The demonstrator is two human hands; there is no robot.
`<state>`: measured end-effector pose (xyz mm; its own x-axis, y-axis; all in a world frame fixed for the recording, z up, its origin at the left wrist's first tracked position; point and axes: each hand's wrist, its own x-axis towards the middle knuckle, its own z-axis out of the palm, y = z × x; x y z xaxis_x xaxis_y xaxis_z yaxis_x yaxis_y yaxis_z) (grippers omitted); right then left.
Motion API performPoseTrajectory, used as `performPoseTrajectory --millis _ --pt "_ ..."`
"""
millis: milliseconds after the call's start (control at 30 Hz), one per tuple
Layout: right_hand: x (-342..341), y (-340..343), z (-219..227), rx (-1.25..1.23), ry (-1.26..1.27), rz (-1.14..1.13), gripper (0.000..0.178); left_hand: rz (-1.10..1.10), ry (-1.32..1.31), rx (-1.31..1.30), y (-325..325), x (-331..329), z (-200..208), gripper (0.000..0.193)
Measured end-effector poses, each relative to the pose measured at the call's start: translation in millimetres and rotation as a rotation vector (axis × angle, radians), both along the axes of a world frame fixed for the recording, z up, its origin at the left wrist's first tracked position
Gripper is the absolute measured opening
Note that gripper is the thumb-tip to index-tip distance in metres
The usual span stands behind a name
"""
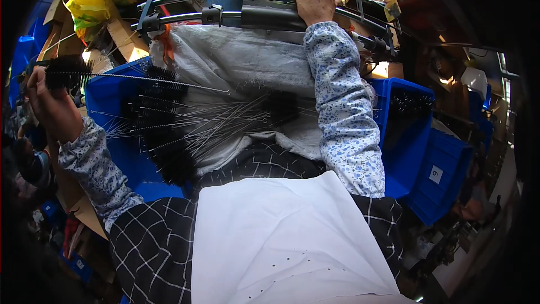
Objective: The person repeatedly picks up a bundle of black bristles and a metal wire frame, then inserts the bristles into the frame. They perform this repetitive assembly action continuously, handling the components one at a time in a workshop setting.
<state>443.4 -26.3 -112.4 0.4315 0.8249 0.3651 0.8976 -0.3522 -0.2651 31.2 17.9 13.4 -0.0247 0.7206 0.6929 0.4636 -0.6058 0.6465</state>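
My left hand (pixel 53 104) is raised at the far left, its fingers closed on a black bristle brush (pixel 67 72). From the brush a twisted wire stem (pixel 169 80) runs right and ends in a small loop. Up at the rail machine (pixel 273 16), my right hand (pixel 316 1) grips a small grey part beside the rails; white tape wraps two of its fingertips, and the part is largely hidden. Several more wire brushes (pixel 166 135) lie across my lap, with most black heads at the left and bare stems crossing. Another black head (pixel 281 108) lies nearer the right sleeve.
A pale woven cloth (pixel 242 50) covers the space below the rails. Blue crates stand at the left (pixel 107 104) and right (pixel 396 135), the right one holding dark bristle pieces. Yellow bags (pixel 93 8) and cardboard (pixel 125 39) are at the upper left.
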Motion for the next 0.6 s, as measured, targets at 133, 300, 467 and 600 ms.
performPoseTrajectory --millis 133,300,467,600 --pt "53 -19 -15 -0.025 -0.027 -0.007 0.039 -0.010 -0.129 -0.120 -3 12 -6 0.021" --pt "100 -13 6 -0.149 -0.013 -0.095 0.034 -0.158 -0.356 -0.343 -6 28 -12 0.023" --pt "138 -21 13 -0.369 -0.117 0.015 0.032 -0.574 -0.391 -0.617 -5 65 -31 0.025" --pt "118 -76 65 -0.332 0.273 0.231 0.027 -0.860 -0.424 -0.804 -12 76 -38 0.023"
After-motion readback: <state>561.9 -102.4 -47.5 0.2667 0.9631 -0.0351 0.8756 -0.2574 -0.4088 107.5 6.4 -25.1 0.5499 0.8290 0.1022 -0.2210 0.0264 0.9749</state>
